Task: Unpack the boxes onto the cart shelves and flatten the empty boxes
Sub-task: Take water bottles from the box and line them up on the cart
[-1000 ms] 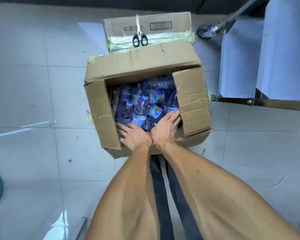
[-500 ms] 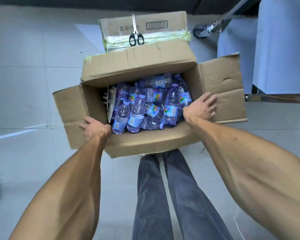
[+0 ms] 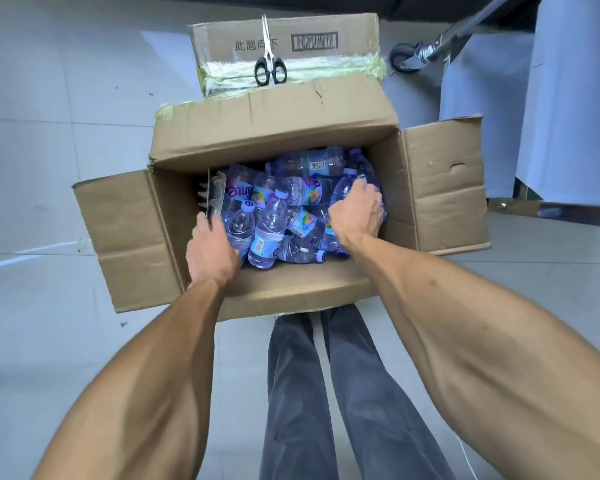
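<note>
Left hand: the left hand (image 3: 211,249) reaches down into the near left corner of the open box (image 3: 440,188), fingers curled over a bottle there; whether it actually grips the bottle I cannot tell
Right hand: the right hand (image 3: 357,211) is deeper in, on the right side of the pile, fingers bent around a bottle (image 3: 344,188) with a lilac cap
Open box: stands on the tiled floor (image 3: 66,133) in front of the person's legs, all four flaps folded outward
Contents: a loose heap of small water bottles (image 3: 269,230) lying in all directions, clear with blue and coloured labels
Second box: a taped box (image 3: 354,32) just behind the open one, still sealed, with scissors (image 3: 269,65) lying on its top
Cart: the cart (image 3: 534,206) stands at the right, near the box
</note>
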A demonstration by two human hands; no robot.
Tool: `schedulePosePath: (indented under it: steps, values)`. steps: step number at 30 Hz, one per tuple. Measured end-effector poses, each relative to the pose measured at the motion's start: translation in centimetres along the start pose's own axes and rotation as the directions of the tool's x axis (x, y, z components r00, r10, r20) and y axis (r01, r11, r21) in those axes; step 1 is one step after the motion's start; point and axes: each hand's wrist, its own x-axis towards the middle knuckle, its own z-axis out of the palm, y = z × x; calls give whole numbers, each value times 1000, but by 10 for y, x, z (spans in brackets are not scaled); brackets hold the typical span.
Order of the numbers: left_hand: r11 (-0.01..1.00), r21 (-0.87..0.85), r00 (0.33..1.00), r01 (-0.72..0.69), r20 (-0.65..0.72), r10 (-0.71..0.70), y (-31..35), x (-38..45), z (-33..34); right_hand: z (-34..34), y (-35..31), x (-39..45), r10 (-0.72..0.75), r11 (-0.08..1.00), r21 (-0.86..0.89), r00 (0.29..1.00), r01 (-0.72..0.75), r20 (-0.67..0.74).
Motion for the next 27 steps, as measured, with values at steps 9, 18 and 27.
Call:
schedulePosePath:
  steps: [9, 18, 27]
  values:
    - [750, -405, 851, 523, 210, -481, 7, 115, 34, 99, -82, 0, -136, 969, 241, 919, 47, 369]
    - [766, -484, 903, 423, 157, -400, -35, 152, 85, 177, -123, 3, -317, 937, 190, 942, 293, 107]
    - [834, -465, 952, 299, 78, -297, -30, 112, 69, 171, -151, -20, -196, 934, 322, 976, 157, 92]
